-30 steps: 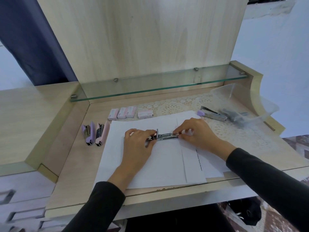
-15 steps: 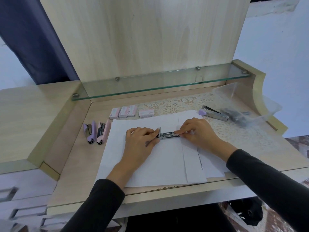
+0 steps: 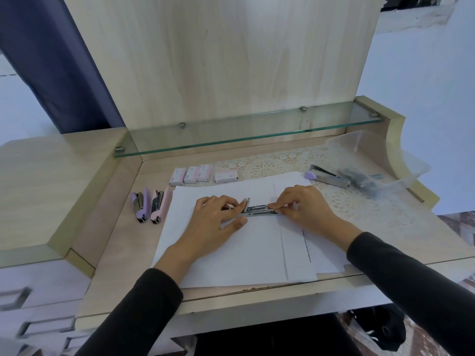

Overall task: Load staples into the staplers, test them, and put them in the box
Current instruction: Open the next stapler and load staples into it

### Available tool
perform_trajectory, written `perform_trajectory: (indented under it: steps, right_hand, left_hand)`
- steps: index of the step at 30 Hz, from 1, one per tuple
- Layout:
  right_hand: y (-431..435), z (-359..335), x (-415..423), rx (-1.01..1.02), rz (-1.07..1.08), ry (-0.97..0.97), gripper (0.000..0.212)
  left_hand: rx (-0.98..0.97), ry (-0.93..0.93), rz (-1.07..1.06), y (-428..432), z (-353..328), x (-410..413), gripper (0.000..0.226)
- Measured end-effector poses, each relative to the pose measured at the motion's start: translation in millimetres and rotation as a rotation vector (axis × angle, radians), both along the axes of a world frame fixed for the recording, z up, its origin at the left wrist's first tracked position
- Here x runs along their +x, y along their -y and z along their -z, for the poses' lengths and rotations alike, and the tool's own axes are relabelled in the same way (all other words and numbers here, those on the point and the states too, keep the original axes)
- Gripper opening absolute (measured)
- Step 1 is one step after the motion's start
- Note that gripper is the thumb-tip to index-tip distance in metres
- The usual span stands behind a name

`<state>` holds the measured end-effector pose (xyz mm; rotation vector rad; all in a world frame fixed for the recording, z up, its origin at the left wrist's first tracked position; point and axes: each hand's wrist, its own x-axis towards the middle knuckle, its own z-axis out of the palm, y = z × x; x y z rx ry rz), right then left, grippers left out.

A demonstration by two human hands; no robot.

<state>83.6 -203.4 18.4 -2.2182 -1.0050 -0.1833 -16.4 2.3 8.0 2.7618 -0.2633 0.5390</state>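
An opened stapler (image 3: 258, 209) lies flat on the white paper sheets (image 3: 231, 250), its metal channel showing. My left hand (image 3: 216, 222) grips its left end with curled fingers and thumb. My right hand (image 3: 300, 206) pinches its right end; whether it holds staples is hidden. A purple stapler (image 3: 140, 204) and a pink stapler (image 3: 159, 205) lie side by side at the left. Several small pink staple boxes (image 3: 203, 174) sit in a row behind the paper. A clear plastic box (image 3: 408, 165) stands at the right with a stapler (image 3: 331, 176) lying at its mouth.
A lace doily (image 3: 359, 209) covers the right part of the desk under the paper. A glass shelf (image 3: 244, 134) runs along the back above the desk. A raised wooden ledge (image 3: 51, 191) borders the left side, with drawers below.
Both hands stay on the opened stapler; the view has shifted slightly. My left thumb has moved lower against the stapler's near side.
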Motion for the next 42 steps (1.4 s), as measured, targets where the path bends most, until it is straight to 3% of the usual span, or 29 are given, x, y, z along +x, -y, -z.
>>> perform_trajectory:
  steps: [6, 11, 17, 28, 33, 38, 42]
  right_hand:
    - [-0.6, -1.8, -3.7, 0.011, 0.009, -0.03, 0.01]
    - [-2.8, -3.5, -4.7, 0.019, 0.005, -0.021, 0.011]
    - [-4.4, 1.2, -1.4, 0.033, -0.012, 0.003, 0.015]
    - [-1.2, 2.5, -7.8, 0.059, -0.001, -0.078, 0.013]
    - [-3.2, -6.7, -7.2, -0.125, 0.018, -0.114, 0.031]
    - [-9.9, -16.4, -6.2, -0.366, 0.012, -0.037, 0.019]
    - [-11.3, -23.8, -9.1, -0.228, 0.039, -0.141, 0.01]
  left_hand:
    - [-0.123, 0.23, -0.035, 5.4, 4.4, 5.3, 0.036]
    - [-0.338, 0.199, -0.078, 11.5, 0.4, 7.2, 0.029]
    - [0.028, 0.145, 0.027, 13.0, 10.4, 7.3, 0.034]
    - [-0.135, 0.049, 0.013, 11.3, 1.2, 3.3, 0.046]
    - [0.012, -0.005, -0.217, -14.5, -8.1, -8.7, 0.041]
    - [-0.123, -0.06, -0.275, -32.6, -13.4, -25.9, 0.03]
    - [-0.406, -0.12, -0.261, -31.3, -18.5, -29.6, 0.018]
